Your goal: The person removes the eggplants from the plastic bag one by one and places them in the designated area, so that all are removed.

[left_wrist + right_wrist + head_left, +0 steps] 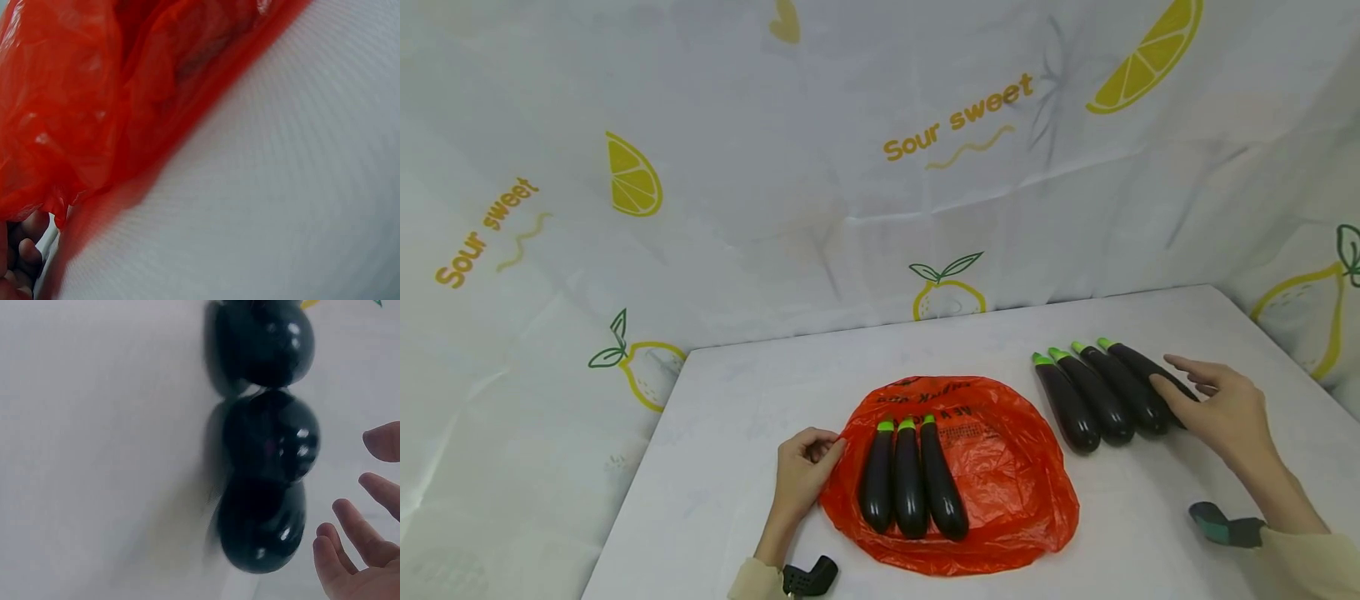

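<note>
A red plastic bag (1007, 492) lies spread on the table, with three dark eggplants (909, 483) side by side on it, green stem ends away from me. My left hand (805, 471) pinches the bag's left edge between thumb and fingers; in the left wrist view the red film (75, 112) bunches beside the curled fingers (30, 251). To the right, several more eggplants (1078, 400) form a slanting row. Around the lower end of the rightmost eggplant (1138, 362) hovers my right hand (1232, 417), thumb and fingers spread apart. The right wrist view shows those fingers (359, 534) clear of the glossy eggplant ends (265, 519).
The white table (737, 392) meets a hanging white cloth (760, 208) printed with lemons and lettering along its back edge. Dark wrist devices (811, 577) sit by both sleeves. The bag lies between my left hand and the eggplant row.
</note>
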Available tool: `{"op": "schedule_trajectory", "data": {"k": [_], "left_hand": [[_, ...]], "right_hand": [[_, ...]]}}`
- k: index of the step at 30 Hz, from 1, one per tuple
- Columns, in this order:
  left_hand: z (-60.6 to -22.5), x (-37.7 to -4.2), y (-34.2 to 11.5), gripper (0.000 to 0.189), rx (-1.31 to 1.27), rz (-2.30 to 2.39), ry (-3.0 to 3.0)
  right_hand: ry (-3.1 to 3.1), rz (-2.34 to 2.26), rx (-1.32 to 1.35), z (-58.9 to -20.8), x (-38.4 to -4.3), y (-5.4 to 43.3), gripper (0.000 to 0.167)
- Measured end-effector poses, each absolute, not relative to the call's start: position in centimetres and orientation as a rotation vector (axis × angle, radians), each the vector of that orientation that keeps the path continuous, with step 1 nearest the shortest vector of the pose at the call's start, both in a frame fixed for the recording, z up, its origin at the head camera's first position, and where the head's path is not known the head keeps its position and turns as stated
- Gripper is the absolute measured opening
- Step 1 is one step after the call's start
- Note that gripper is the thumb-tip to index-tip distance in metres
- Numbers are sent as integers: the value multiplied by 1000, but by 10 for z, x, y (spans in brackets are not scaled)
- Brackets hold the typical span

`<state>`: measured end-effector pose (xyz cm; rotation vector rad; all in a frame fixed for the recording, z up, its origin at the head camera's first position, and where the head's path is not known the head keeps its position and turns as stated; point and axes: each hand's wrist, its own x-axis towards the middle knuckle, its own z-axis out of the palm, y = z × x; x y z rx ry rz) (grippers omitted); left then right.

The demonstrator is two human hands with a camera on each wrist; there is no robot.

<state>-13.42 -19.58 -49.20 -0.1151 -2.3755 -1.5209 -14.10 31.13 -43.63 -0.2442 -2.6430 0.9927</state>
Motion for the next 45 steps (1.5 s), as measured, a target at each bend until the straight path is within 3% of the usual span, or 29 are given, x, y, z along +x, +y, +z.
{"op": "schedule_trajectory", "data": {"k": [25,45], "left_hand": [[-476,-130,-193,4,-202,-1566,-2337],[-475,-128,-193,7,-171,-1583,-2342]], "right_hand": [[-2522,1114,106,-425,-123,242,44],[-2581,1167,195,-416,-105,189,43]]}}
